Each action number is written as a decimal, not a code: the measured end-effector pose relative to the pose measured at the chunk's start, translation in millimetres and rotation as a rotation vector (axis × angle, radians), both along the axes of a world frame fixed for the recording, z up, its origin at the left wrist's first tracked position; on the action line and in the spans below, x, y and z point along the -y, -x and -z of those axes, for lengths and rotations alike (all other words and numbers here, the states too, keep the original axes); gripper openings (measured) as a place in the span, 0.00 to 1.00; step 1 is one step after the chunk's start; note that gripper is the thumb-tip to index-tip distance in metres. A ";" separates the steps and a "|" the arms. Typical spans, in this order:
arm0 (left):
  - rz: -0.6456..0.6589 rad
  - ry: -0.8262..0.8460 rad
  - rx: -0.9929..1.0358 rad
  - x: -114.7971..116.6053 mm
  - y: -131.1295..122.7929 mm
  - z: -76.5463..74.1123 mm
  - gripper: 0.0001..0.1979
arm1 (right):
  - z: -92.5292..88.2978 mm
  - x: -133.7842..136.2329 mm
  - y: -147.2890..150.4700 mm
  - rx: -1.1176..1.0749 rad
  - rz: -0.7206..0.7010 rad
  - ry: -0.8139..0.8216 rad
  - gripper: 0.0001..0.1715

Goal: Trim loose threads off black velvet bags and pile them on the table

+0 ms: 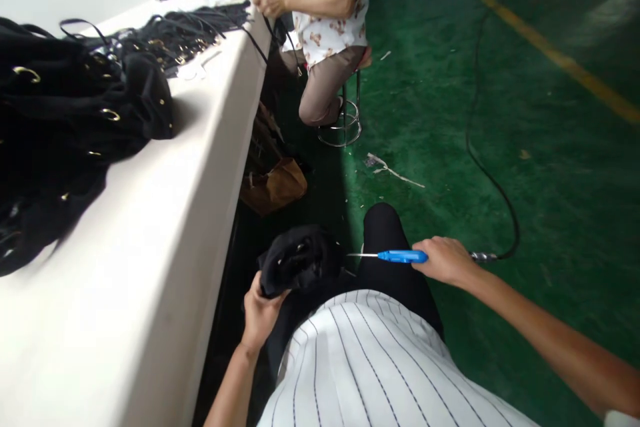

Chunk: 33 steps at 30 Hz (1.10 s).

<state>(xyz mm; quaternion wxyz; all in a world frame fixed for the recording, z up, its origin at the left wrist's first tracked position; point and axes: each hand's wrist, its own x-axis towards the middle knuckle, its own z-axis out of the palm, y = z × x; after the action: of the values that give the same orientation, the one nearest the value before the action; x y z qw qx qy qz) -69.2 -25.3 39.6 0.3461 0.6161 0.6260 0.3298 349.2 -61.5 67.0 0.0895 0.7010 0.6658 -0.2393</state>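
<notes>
Just right of the bench [125, 253], holds the black fabric bundle [303, 259] low, pinching its near edge with the left hand [264, 308], seemingly to keep it facing the blue hose-fed tool [403, 256]. Farther from the bench, grips that tool in the curled right hand [445, 260], slanting the forearm inward, aiming benchward.

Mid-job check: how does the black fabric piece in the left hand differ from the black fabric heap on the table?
The black fabric piece is a small bundle; the black fabric heap is far larger. The piece is held off the table by the left hand; the heap lies on the white table. The heap shows clear gold-coloured rings; the piece, only small bright spots. Both are black.
</notes>
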 end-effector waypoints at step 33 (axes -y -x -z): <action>-0.821 0.482 1.067 -30.5 11.1 9.3 0.09 | -1.2 21.0 92.1 -0.340 -0.279 -0.130 0.11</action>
<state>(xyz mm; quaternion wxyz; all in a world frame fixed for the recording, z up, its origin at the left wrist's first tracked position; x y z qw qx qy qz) -80.3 5.2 30.3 0.5798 -0.0082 0.6080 0.5423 257.1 -82.5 68.2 -0.0372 0.5561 0.7758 -0.2957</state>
